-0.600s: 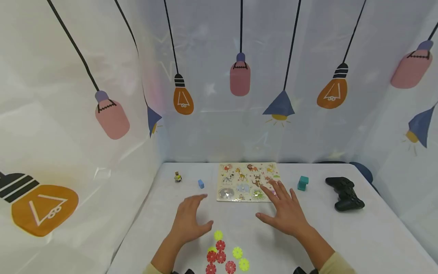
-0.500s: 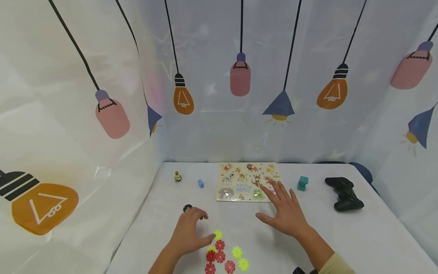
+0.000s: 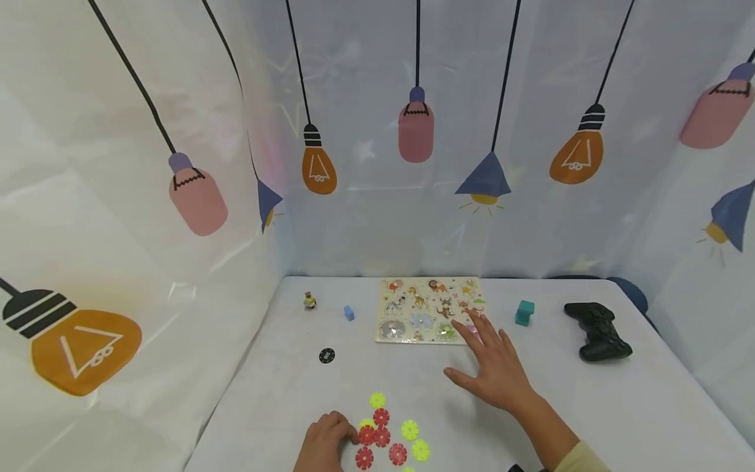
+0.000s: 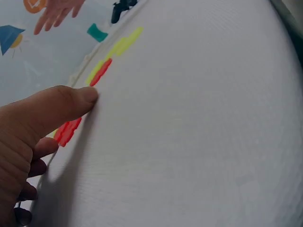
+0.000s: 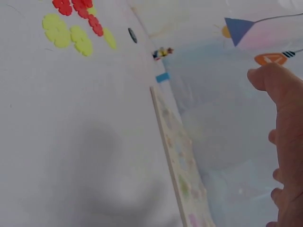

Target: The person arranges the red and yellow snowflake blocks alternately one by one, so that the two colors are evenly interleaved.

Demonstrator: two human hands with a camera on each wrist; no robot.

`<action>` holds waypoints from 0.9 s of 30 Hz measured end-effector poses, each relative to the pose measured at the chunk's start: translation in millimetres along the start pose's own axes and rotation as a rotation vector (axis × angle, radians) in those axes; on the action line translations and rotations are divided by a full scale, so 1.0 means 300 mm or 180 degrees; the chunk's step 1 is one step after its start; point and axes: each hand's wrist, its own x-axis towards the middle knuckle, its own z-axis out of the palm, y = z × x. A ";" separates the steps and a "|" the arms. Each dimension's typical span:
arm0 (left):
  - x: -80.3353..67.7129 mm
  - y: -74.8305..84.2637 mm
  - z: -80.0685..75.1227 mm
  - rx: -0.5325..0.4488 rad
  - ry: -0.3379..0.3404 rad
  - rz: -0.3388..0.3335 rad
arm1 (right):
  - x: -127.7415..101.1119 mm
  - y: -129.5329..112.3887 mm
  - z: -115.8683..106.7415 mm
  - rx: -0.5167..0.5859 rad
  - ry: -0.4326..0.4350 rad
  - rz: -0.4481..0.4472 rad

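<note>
White cloth covers the table (image 3: 590, 406), and that's the biggest thing out here. On it, toward the far edge, lies the wooden animal puzzle board (image 3: 429, 309). The right hand (image 3: 498, 370) hovers just off the board's near right corner, fingers spread and straight, grasping nothing. To its right, well apart, sits the black game controller (image 3: 598, 331). Down at the near edge, the left hand (image 3: 324, 446) has its fingers curled, knuckles up, right against the cluster of red and yellow-green snowflake discs (image 3: 389, 436); the thumb (image 4: 71, 101) lies flat on the cloth beside a red disc, and whether it pinches one I cannot tell. Smaller now: a teal block (image 3: 523, 313) right of the board, a black disc (image 3: 327, 355), a small blue block (image 3: 349, 313), a tiny toy figure (image 3: 309, 301).
</note>
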 end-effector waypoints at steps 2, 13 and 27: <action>0.001 0.005 0.006 -0.0056 0.0005 0.0008 | -0.004 0.000 0.003 0.0033 -0.0010 0.0006; -0.008 0.031 0.010 -0.0127 0.0088 -0.0004 | -0.016 -0.001 0.011 0.0089 -0.0126 0.0118; 0.003 0.020 -0.002 -0.0131 0.0087 0.0101 | -0.024 -0.010 0.012 0.0161 -0.0114 0.0078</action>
